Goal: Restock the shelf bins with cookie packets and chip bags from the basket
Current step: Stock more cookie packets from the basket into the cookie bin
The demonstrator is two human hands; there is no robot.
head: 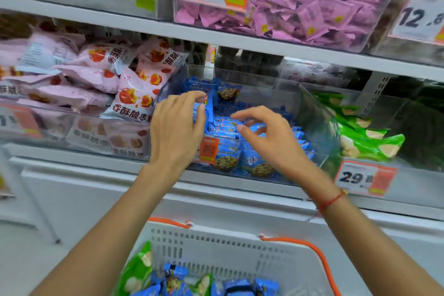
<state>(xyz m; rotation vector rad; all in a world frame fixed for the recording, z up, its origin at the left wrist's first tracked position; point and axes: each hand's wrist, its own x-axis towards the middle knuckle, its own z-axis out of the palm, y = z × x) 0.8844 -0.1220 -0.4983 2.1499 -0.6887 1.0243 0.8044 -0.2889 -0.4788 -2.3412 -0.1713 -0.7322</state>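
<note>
our left hand (176,127) grasps a glossy blue cookie packet (200,109), long axis upright, in the clear plastic bin (319,113); right hand (266,136) released, fingers loosely spread.

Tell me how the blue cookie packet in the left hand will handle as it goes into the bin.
The blue cookie packet looks like thin glossy film, so probably light and a bit slippery. The left hand pinches it and its edge stands up, so likely floppy at the seals. The cookies inside may crack if pressed into the clear bin.

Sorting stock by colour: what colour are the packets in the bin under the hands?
Blue packets, seen in the head view.
</note>
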